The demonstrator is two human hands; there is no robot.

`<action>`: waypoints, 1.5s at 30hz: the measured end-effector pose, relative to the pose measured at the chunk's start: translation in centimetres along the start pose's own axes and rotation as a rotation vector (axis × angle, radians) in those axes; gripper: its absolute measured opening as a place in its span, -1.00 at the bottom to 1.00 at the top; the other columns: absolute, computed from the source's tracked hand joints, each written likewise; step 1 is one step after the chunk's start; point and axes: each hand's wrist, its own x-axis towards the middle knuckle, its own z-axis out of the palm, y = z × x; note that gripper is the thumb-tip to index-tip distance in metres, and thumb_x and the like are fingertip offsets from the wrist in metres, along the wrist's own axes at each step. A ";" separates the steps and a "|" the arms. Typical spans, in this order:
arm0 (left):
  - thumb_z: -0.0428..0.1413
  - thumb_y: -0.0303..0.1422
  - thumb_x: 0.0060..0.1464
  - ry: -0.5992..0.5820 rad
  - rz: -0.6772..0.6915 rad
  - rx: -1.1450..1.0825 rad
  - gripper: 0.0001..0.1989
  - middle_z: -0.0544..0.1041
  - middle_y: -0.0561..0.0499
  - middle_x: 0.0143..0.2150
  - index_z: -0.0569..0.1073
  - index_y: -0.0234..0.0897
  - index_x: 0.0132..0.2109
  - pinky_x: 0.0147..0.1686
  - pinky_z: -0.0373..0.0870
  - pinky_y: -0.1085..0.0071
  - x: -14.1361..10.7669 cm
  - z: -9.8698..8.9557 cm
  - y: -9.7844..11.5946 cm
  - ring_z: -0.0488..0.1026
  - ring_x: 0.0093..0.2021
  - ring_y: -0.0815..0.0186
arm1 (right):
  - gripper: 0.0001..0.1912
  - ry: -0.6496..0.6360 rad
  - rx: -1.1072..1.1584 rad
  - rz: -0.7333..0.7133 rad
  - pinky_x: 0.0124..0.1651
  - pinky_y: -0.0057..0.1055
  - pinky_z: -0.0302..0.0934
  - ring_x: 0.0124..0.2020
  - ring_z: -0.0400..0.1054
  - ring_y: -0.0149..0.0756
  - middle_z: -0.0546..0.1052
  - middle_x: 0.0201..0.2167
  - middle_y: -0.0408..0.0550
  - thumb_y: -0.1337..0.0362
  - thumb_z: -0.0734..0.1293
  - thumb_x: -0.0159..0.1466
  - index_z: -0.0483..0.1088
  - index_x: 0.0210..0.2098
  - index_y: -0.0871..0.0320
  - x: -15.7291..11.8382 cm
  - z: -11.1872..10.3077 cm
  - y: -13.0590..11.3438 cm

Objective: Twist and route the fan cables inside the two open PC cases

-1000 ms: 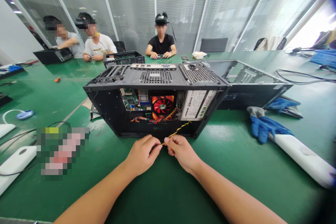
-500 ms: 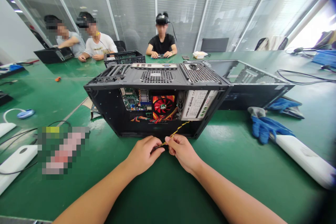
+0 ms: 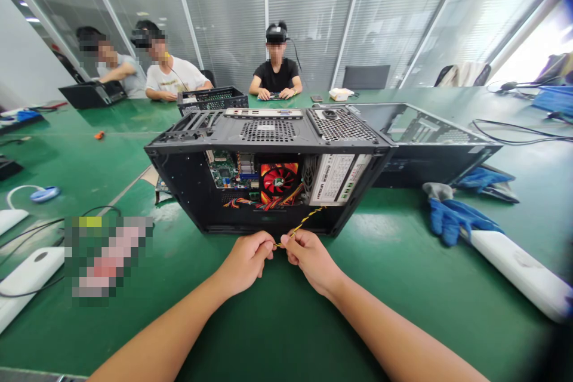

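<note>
A twisted yellow-and-black cable [image 3: 304, 219] comes out of the open computer case [image 3: 179, 185], from below the power supply [image 3: 341, 178]. In front of the case, my left hand [image 3: 248, 259] pinches the cable's near end, which its fingers hide. Just to the right, my right hand [image 3: 308, 253] grips the same cable between thumb and fingers, a short stretch showing between both hands. Inside the case are a red cooling fan [image 3: 278, 182], a green circuit board [image 3: 221, 174] and a bundle of coloured wires [image 3: 242, 203].
Another case [image 3: 430, 155] stands behind on the right, touching or nearly touching the first. Blue gloves [image 3: 456, 215] and a white power strip [image 3: 519, 268] lie at right. Black cables [image 3: 40, 227] and another white strip [image 3: 31, 277] are at left. Several co-workers sit across the table.
My left fingers have closed further over the cable end, covering the dark piece seen between them before. My right hand stays almost still.
</note>
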 end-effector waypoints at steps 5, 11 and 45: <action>-0.18 -0.40 0.29 0.057 0.207 0.365 -0.78 0.47 -0.02 -0.27 0.34 -0.25 -0.24 -0.31 0.30 0.39 -0.5 0.0 0.0 0.42 -0.31 0.31 | -0.58 -0.012 -0.023 0.006 -0.52 -0.44 -0.15 -0.62 -0.01 -0.51 0.19 -0.67 -0.28 -0.01 0.41 0.11 0.24 -0.56 0.17 0.0 0.0 0.1; -0.18 -0.33 0.30 0.043 0.212 0.469 -0.84 0.47 -0.01 -0.27 0.27 -0.23 -0.17 -0.34 0.28 0.37 -0.8 -0.2 0.6 0.44 -0.32 0.27 | -0.55 -0.016 -0.046 -0.004 -0.51 -0.44 -0.11 -0.61 0.02 -0.50 0.21 -0.67 -0.26 -0.05 0.40 0.10 0.22 -0.58 0.16 -0.2 0.1 0.1; 0.10 -0.35 0.14 0.154 0.045 0.043 -0.86 0.52 0.09 -0.45 0.51 -0.26 -0.34 -0.43 0.28 0.49 -0.1 -0.1 0.4 0.41 -0.45 0.40 | -0.56 -0.005 -0.013 0.002 -0.52 -0.44 -0.13 -0.63 -0.01 -0.51 0.18 -0.68 -0.29 -0.05 0.42 0.08 0.23 -0.56 0.16 -0.1 0.0 0.0</action>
